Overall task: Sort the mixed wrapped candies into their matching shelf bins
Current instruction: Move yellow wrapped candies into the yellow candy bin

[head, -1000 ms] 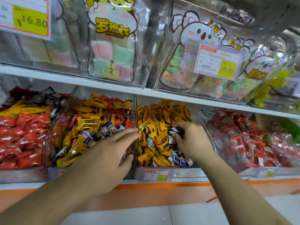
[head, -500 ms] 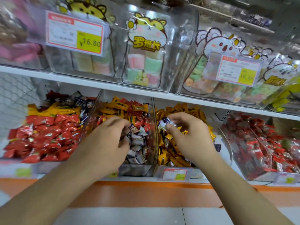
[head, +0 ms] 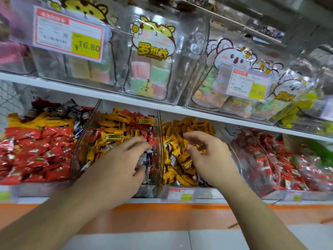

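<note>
So, head view: we only get this one angle, looking down at a candy shelf, and it's a bit motion-blurred.
Left hand (head: pixel 115 165): it's reaching into the second bin from the left (head: pixel 84 141), fingers stretched out flat over the candy. We don't see it gripping anything.
Right hand (head: pixel 207 157): hovering over the yellow-candy bin (head: pixel 163 150) just to the right, fingers loosely curled and spread apart. Too blurry at the fingertips for us to say it's pinching a piece.
Mixed candies (head: pixel 122 130): the bin under the left hand has yellow and red wrappers piled together, plus some dark-and-white ones near the front.
Yellow candies (head: pixel 182 127): these fill most of the bin under the right hand.
Far left bin: red candies (head: pixel 34 152) up front, yellow and dark wrappers behind.
Far right bin: clear-and-red wrapped candies (head: pixel 266 156).
Upper shelf: clear bins with cartoon-animal bags, and a price tag (head: pixel 69 36) reading 16.80.
</note>
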`<state>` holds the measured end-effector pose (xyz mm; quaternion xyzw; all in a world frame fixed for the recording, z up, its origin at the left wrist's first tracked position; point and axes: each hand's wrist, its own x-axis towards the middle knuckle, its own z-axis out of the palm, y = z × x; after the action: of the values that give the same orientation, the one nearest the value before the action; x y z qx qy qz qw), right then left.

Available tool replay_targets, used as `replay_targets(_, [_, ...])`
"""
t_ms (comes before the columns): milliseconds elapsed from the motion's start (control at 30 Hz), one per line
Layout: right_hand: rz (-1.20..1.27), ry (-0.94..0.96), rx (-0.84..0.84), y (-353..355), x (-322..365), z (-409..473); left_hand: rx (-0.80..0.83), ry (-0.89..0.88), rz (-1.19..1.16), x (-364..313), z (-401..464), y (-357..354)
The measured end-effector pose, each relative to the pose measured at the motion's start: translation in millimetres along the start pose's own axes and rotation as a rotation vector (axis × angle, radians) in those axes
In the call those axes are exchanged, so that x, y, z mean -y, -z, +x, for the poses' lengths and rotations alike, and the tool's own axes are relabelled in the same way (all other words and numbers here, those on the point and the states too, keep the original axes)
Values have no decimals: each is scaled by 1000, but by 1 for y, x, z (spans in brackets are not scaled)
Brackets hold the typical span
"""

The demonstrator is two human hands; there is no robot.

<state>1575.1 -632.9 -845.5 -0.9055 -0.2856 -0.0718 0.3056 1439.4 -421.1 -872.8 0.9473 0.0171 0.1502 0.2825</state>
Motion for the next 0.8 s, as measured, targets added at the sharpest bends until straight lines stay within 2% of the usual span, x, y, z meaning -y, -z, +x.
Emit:
replay_targets(67, [-100, -65, -3, 14, -27, -2, 15, -49, 25, -4, 2, -9])
replay_targets(167, [-255, -116, 91, 28, -59, -5, 45, -76, 33, -9, 5, -22])
replay_targets(300, [-297, -177, 261, 27, -79, -3, 86, -79, 45, -13, 5, -35])
replay_targets(367, [-314, -183, 291, 24, -82, -1, 101, -70, 44, -16, 6, -38])
replay_targets(800, [-197, -205, 97, 22, -87, -4, 100, -76, 58, -22, 11, -38])
